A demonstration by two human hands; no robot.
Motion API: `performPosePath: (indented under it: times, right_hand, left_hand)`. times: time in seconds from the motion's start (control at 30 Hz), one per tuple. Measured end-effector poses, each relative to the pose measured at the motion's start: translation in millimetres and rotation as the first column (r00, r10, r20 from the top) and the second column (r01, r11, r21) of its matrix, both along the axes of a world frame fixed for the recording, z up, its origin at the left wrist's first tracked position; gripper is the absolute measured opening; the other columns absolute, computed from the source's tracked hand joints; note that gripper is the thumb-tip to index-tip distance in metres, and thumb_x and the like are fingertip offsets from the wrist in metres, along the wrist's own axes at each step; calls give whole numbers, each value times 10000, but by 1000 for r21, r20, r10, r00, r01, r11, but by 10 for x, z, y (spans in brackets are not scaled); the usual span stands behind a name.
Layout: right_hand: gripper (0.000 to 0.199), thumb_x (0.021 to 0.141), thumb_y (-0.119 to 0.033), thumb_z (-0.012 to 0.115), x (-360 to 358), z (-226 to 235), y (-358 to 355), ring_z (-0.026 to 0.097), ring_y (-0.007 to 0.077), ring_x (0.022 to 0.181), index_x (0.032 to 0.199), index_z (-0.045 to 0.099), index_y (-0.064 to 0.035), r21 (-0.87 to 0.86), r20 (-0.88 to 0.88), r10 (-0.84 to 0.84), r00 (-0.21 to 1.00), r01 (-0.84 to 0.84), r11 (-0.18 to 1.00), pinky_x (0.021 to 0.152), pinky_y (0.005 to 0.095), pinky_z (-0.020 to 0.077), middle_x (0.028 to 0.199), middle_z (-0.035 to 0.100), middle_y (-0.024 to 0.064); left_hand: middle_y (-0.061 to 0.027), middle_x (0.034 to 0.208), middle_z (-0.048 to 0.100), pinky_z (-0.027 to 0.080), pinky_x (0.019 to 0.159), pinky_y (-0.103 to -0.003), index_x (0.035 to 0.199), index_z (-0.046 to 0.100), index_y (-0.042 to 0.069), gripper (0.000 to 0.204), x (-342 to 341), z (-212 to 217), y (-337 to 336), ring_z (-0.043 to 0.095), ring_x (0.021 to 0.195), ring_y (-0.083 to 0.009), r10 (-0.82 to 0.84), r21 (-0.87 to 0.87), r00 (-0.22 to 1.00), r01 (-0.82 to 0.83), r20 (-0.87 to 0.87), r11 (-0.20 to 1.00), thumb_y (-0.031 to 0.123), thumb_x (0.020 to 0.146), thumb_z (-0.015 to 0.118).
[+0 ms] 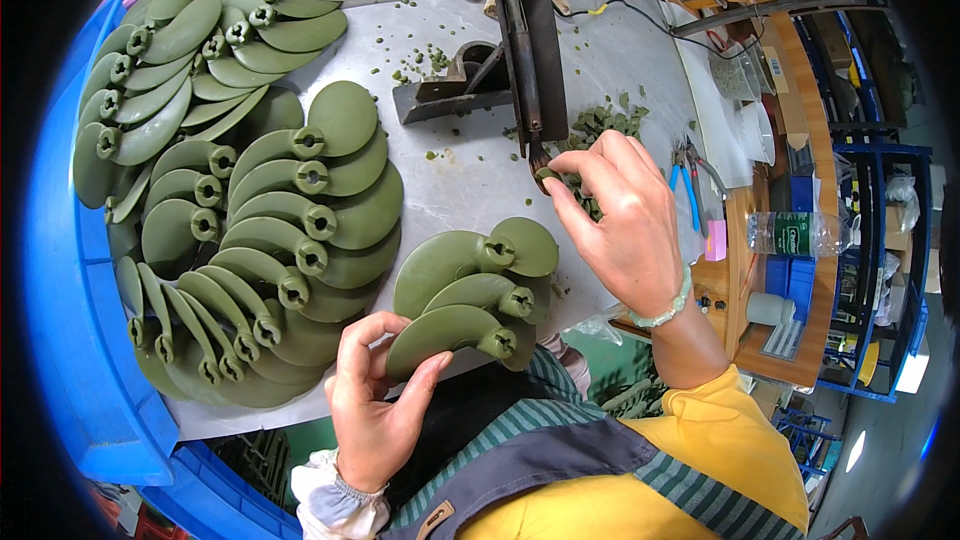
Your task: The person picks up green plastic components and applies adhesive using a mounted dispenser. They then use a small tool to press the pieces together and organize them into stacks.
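Note:
My left hand (380, 400) is closed on the edge of an olive-green plastic propeller-like part (455, 330) with curved blades and a slotted round hub. Just beyond it, two similar parts (450, 265) lie on the metal sheet. My right hand (625, 215) pinches a small green plastic piece (545, 175) between thumb and forefinger. Those fingertips are at the lower tip of a blue-handled, soldering-iron-like tool (528, 60) in a dark metal holder; whether they touch it I cannot tell. Green plastic scraps (610, 122) are heaped beside the tip.
Rows of the same green parts (270, 210) cover the left side, within a blue bin wall (60, 270). An angled metal block (455, 90) stands left of the tool. Blue-handled pliers (688, 185), a plastic bottle (795, 233) and a wooden shelf (800, 330) are at right.

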State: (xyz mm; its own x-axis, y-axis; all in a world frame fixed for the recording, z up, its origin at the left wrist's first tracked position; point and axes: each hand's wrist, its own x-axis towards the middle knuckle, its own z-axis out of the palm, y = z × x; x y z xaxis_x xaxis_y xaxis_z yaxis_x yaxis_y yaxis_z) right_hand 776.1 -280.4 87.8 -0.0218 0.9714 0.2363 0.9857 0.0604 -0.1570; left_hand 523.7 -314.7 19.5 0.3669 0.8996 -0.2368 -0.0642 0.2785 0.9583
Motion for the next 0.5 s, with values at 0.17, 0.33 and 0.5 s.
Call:
performPosePath:
  times: [0.17,0.33,0.5]
  right_hand:
    - [153,768,-23,756,-26,47,-8,543,214,705,908,697,-9,-28,-160,-9,987,4,1000,641,334,436,771,532,76]
    - [119,791,-68,734,-127,210,-51,537,256,701,883,670,-27,-140,-326,27,945,-77,987,653,375,448,739,504,84]
    - [177,756,-19,764,-147,230,-38,513,161,679,924,708,-12,-208,-362,69,930,-153,966,615,292,419,746,517,46]
  left_hand:
    - [-113,953,737,537,718,-212,1206,486,-27,434,-11,-12,-14,664,867,-82,-3,22,1000,4,-17,1000,-74,850,731]
    - [-118,965,738,543,731,-216,1205,489,-27,431,-19,9,-11,671,880,-86,-26,18,999,26,-31,999,-72,852,730]
    - [-122,981,735,555,768,-235,1204,488,-28,429,-21,20,-17,680,910,-105,-30,24,999,31,-43,999,-69,852,731]
